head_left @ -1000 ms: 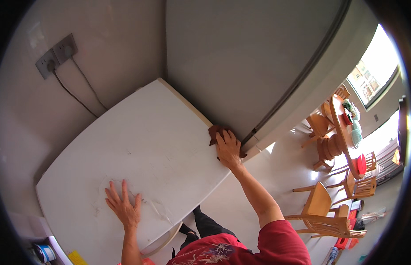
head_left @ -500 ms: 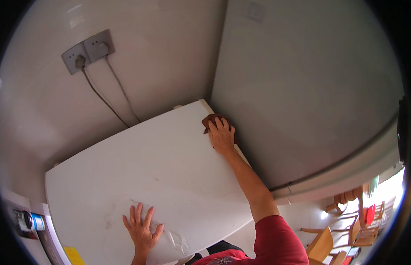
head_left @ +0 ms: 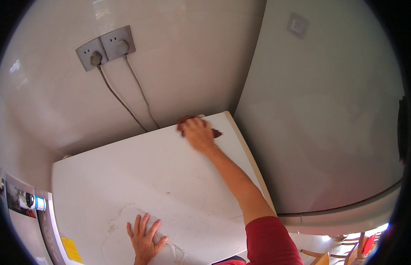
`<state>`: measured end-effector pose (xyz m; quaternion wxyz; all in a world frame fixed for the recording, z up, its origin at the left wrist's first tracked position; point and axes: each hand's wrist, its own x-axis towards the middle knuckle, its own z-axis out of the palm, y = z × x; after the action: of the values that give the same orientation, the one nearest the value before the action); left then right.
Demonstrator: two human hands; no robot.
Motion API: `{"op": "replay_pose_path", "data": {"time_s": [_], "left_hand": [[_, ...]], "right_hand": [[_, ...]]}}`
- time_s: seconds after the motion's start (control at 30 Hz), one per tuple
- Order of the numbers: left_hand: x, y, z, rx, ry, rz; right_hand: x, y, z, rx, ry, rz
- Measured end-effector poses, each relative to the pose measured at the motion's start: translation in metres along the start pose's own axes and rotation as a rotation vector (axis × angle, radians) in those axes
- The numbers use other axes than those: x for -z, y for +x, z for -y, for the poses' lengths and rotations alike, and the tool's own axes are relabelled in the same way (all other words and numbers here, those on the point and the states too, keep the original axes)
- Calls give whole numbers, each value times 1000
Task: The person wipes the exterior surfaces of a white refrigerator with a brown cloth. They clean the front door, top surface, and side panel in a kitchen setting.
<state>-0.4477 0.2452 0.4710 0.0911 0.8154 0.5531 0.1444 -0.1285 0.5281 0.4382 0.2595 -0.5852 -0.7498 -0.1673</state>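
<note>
Head | brown cloth [head_left: 184,119] under right fingers [head_left: 197,123] | closure blurred, can't tell | left fingers [head_left: 144,222] spread

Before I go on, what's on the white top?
The left hand, the right hand on a brown cloth, and scattered marks. Whatever the hands and cloth cover can't be seen.

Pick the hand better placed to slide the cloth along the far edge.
The right hand, I'd say: it's on the reddish-brown cloth at the far edge of the white top. The left hand rests, fingers spread, nearer the front.
</note>
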Motion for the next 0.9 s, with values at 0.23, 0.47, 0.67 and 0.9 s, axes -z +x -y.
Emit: {"op": "replay_pose_path", "data": {"time_s": [0.23, 0.47, 0.67, 0.9], "left_hand": [[7, 4, -7, 15, -5, 13], [6, 2, -5, -17, 15, 3], [7, 1, -4, -19, 38, -10], [8, 0, -7, 2, 4, 11]], "right_hand": [[-9, -7, -36, -465, -146, -145], [-37, 13, 85, -247, -26, -215], [-12, -7, 55, -67, 30, -80], [38, -78, -25, -415, -206, -50]]}}
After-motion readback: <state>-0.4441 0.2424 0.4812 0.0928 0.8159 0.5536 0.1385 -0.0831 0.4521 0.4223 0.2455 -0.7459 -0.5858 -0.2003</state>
